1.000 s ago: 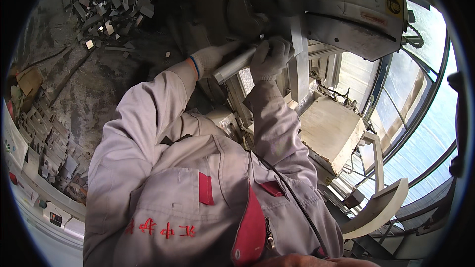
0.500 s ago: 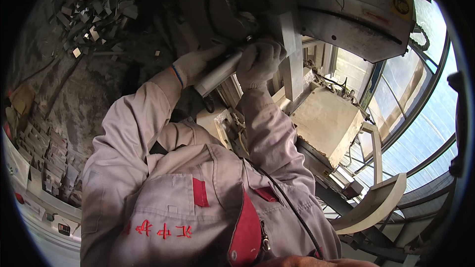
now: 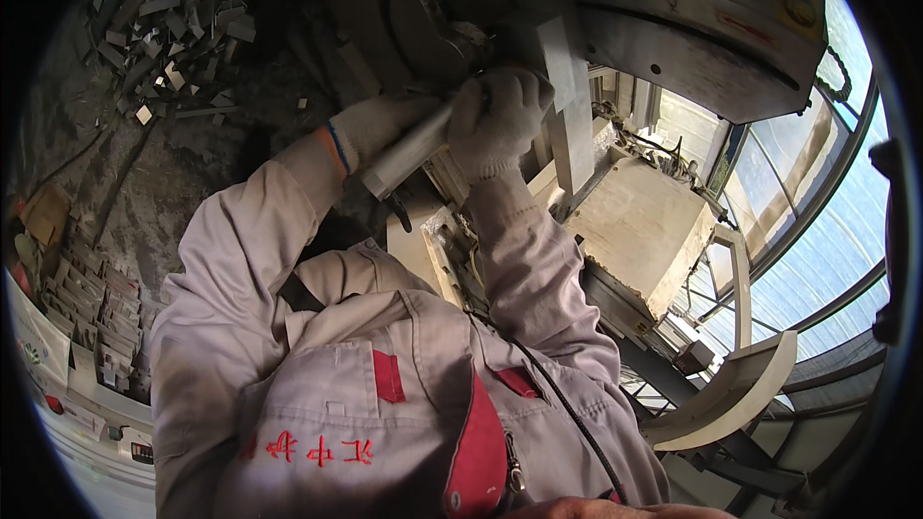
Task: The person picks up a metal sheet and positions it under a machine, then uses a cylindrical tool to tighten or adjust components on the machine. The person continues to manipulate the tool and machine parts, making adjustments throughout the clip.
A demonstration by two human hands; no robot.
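Observation:
Both my hands wear white knit gloves and hold one short grey metal bar (image 3: pixel 406 154) in front of my chest. My left hand (image 3: pixel 377 125), with a blue and orange cuff, grips the bar from the left near its lower end. My right hand (image 3: pixel 500 117) is closed around the bar's upper end, right against an upright grey metal profile (image 3: pixel 569 106). The bar slants up to the right toward the big grey machine housing (image 3: pixel 692 29). Its far end is hidden behind my right glove.
A beige box-shaped machine part (image 3: pixel 639 231) sits to the right below my hands. Metal offcuts (image 3: pixel 173 29) lie scattered on the dirty floor at upper left. Stacked small pieces (image 3: pixel 101 317) fill the left edge. A curved guard (image 3: pixel 731 394) and windows are at right.
My hands and the bar have shifted slightly left in view, and more of the bar's lower end shows below my left glove. Both grips stay closed.

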